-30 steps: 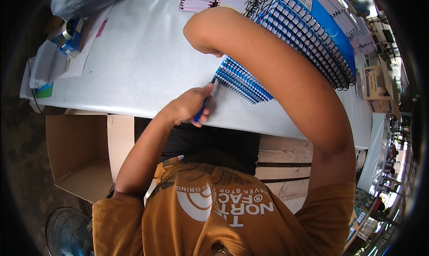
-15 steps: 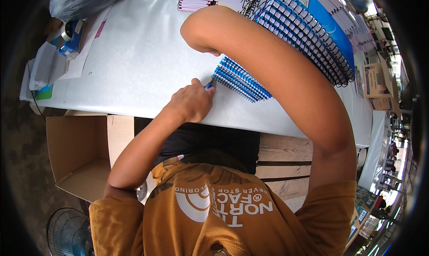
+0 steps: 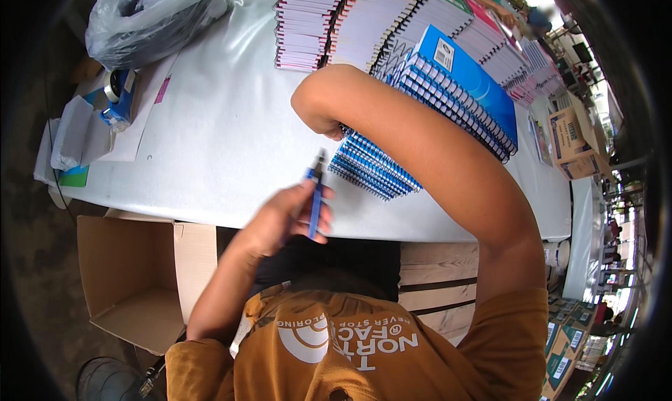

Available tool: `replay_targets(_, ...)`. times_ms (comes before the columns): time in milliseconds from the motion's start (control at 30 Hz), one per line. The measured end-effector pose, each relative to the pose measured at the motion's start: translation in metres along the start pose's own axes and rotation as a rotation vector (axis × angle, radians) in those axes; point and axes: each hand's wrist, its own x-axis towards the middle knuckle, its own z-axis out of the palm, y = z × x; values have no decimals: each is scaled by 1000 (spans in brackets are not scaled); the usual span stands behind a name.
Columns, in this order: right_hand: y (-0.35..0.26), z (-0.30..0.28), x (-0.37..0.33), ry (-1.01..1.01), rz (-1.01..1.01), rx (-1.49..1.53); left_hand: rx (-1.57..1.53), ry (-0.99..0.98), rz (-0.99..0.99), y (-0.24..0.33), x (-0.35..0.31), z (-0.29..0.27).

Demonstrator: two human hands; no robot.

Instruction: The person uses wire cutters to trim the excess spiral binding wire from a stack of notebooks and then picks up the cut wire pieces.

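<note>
My left hand is closed around blue-handled pliers, their dark jaws pointing away from me. They are apart from the small stack of blue spiral-bound notebooks in front of me. My right hand is curled at the far left corner of that stack, with the wrist bent sharply. Most of its fingers are hidden, and I cannot make out what they grip. Behind my right forearm stands a taller pile of blue spiral notebooks, a blue cover on top.
Rows of coil-bound books line the table's far side. A plastic bag, a tape dispenser and white wrapped bundles are at the left. An open cardboard box is below the table edge, near a fan.
My left hand has drawn back from the small stack toward me, bringing the pliers into full view. My right hand is now closer to the stack's corner. The view has shifted.
</note>
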Motion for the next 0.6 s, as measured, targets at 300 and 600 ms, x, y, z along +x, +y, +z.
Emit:
replay_targets(300, -1, 0, 0, -13, 40, 90, -225, -223, 37, -11, 29, 20)
replay_targets(600, 2, 4, 6, 15, 47, 157, -212, -278, 96, -14, 35, 7)
